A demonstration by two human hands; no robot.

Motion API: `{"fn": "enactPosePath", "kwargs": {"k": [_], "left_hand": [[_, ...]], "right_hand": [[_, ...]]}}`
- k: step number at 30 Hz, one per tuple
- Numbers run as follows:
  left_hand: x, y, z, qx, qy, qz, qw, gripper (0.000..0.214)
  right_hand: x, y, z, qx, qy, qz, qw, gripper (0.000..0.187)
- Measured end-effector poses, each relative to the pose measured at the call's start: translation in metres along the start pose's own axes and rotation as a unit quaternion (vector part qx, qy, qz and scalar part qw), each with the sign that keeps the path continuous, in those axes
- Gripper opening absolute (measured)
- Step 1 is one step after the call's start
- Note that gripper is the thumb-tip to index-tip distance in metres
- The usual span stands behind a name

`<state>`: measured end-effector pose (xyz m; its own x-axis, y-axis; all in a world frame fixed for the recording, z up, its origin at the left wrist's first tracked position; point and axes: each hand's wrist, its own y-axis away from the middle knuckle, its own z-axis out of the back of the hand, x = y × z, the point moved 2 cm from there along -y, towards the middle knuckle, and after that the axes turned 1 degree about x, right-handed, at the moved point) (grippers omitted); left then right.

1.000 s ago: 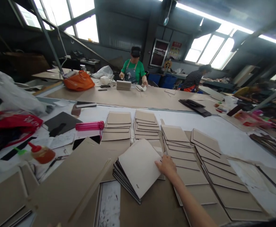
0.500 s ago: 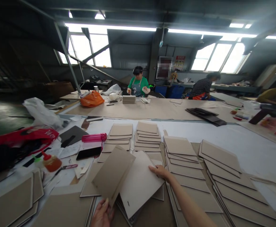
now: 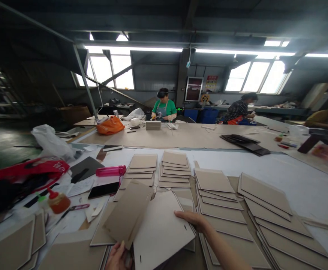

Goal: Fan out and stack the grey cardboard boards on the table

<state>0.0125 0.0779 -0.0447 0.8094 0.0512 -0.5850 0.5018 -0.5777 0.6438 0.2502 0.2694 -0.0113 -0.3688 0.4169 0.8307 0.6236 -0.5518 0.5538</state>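
The left hand (image 3: 120,257) pinches the lower end of a tan cardboard panel (image 3: 128,213) between thumb and fingers, above the near edge of the white tabletop (image 3: 287,159). The panel slants up and away, its right side beside a white panel (image 3: 164,232) bearing small dark marks near two of its corners. The right hand (image 3: 193,220) grips that white panel at its right edge, thumb flat on the upper face; its other fingers are mostly hidden.

Beyond the hands, toward the tabletop's far edge, stand two overlapping stacks of tan panels, a left stack (image 3: 143,162) and a right stack (image 3: 175,159). Two longer fanned rows, an inner row (image 3: 214,180) and an outer row (image 3: 266,191), run down toward the near right corner. Toward the left edge lie a black phone (image 3: 104,190), a pink case (image 3: 111,171), a red-tipped bottle (image 3: 59,202) and a pink-handled cutter (image 3: 79,207). More tan panels (image 3: 12,243) occupy the near left corner.
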Motion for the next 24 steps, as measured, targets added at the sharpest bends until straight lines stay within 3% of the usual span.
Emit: {"fn": "enactPosePath", "kwargs": {"k": [4, 8, 11, 15, 17, 19, 21, 22, 24], "left_hand": [[-0.013, 0.005, 0.0, 0.003, -0.005, -0.013, 1.0, 0.026], [-0.03, 0.009, 0.005, 0.012, -0.012, -0.015, 1.0, 0.019], [-0.042, 0.012, 0.013, 0.022, -0.02, -0.01, 0.999, 0.019], [-0.057, 0.021, 0.02, 0.026, -0.053, -0.032, 0.998, 0.024], [-0.064, 0.029, 0.021, 0.037, -0.072, -0.054, 0.995, 0.028], [-0.069, 0.039, 0.02, 0.059, -0.092, -0.065, 0.992, 0.034], [-0.074, 0.049, 0.02, 0.07, -0.118, -0.061, 0.989, 0.04], [-0.076, 0.055, 0.02, 0.07, -0.131, -0.058, 0.987, 0.043], [-0.081, 0.066, 0.019, 0.067, -0.158, -0.056, 0.984, 0.047]], "right_hand": [[-0.021, 0.034, -0.028, 0.019, -0.058, 0.051, 0.997, 0.065], [-0.041, 0.077, -0.071, -0.025, -0.14, 0.093, 0.985, 0.069], [-0.061, 0.097, -0.097, -0.054, -0.163, 0.078, 0.982, 0.067], [-0.093, 0.096, -0.102, -0.113, -0.163, 0.028, 0.98, 0.069], [-0.103, 0.093, -0.093, -0.184, -0.101, 0.014, 0.978, 0.065], [-0.103, 0.097, -0.081, -0.311, 0.003, 0.019, 0.95, 0.056], [-0.087, 0.11, -0.077, -0.428, 0.102, 0.05, 0.896, 0.043], [-0.074, 0.118, -0.079, -0.457, 0.143, 0.08, 0.874, 0.038], [-0.039, 0.133, -0.095, -0.457, 0.22, 0.166, 0.846, 0.03]]}}
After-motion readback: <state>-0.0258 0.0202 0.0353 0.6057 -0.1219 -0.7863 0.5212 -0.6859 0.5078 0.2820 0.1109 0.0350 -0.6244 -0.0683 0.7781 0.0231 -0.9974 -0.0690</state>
